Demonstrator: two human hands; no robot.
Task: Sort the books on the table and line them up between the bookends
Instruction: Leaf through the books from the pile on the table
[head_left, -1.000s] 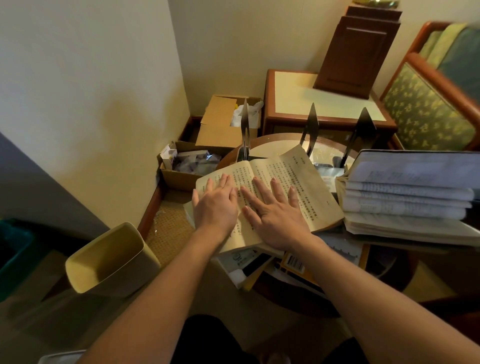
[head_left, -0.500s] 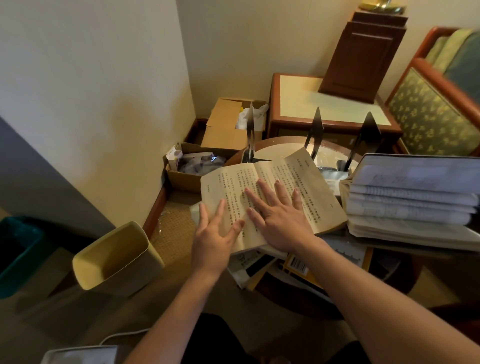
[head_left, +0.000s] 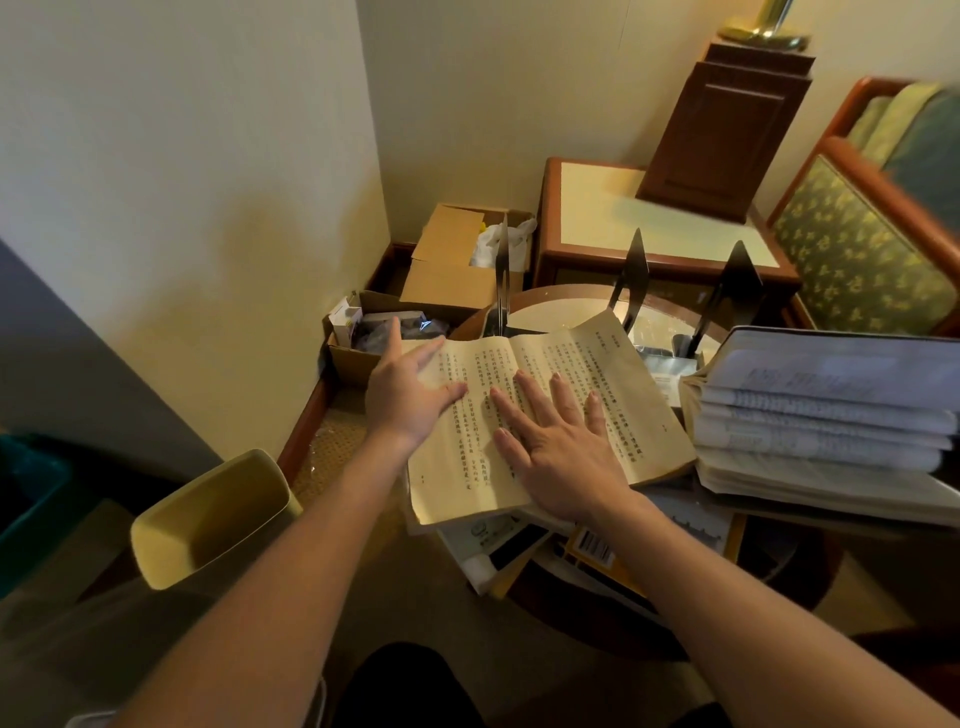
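An open yellowed book (head_left: 582, 384) with vertical print lies on top of a pile of books (head_left: 519, 545) at the near edge of the round table (head_left: 550, 306). My right hand (head_left: 561, 447) lies flat on its pages with the fingers spread. My left hand (head_left: 405, 389) is at the book's left edge, thumb on the page and fingers stretched past the top left corner. Three dark metal bookends stand at the back of the table: one on the left (head_left: 502, 270), one in the middle (head_left: 635, 275), one on the right (head_left: 730, 291). A tall stack of white books (head_left: 821, 415) sits to the right.
A cream waste bin (head_left: 208, 519) stands on the floor at the left. Cardboard boxes (head_left: 447, 260) fill the corner by the wall. Behind the table are a wooden side table (head_left: 654, 208) with a dark cabinet (head_left: 727, 130), and a patterned armchair (head_left: 872, 249) to the right.
My left hand slid off the left page, dropped toward the near edge, then moved up to the book's left edge. My right hand stayed flat on the pages.
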